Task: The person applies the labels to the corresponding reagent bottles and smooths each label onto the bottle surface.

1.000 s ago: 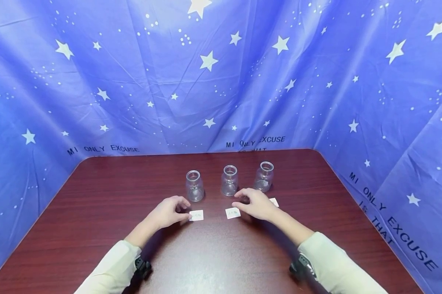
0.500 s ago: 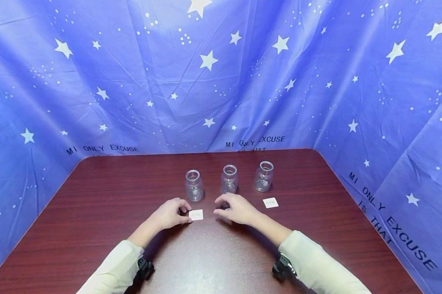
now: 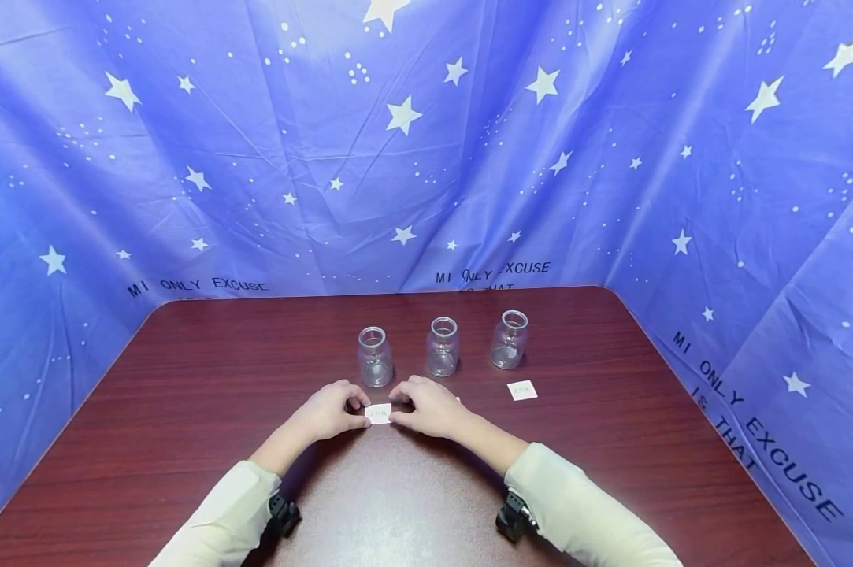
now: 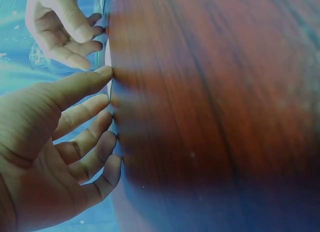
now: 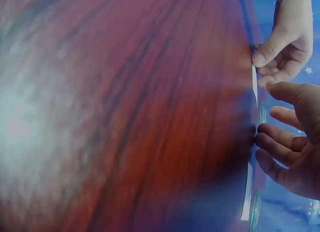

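A small white card (image 3: pixel 379 414) with writing lies flat on the table between my two hands. My left hand (image 3: pixel 330 411) rests at its left edge, fingers loosely bent and thumb touching the card's near left corner. From the other side my right hand (image 3: pixel 429 409) reaches the card's right edge, thumb and fingers apart; whether it touches the card is unclear. Just behind stands a clear glass jar (image 3: pixel 376 358). In the left wrist view the left fingertips (image 4: pixel 107 144) meet the table surface. A second card is mostly hidden behind the right hand.
Two more glass jars stand in the row, a middle jar (image 3: pixel 443 348) and a right jar (image 3: pixel 509 342). Another written card (image 3: pixel 522 390) lies before the right jar. The dark red wooden table (image 3: pixel 220 370) ends at a blue star-patterned curtain (image 3: pixel 291 157).
My right hand has moved left, from beside the middle card, across it, to the right edge of the left card. The left hand has barely moved. The jars stayed in place.
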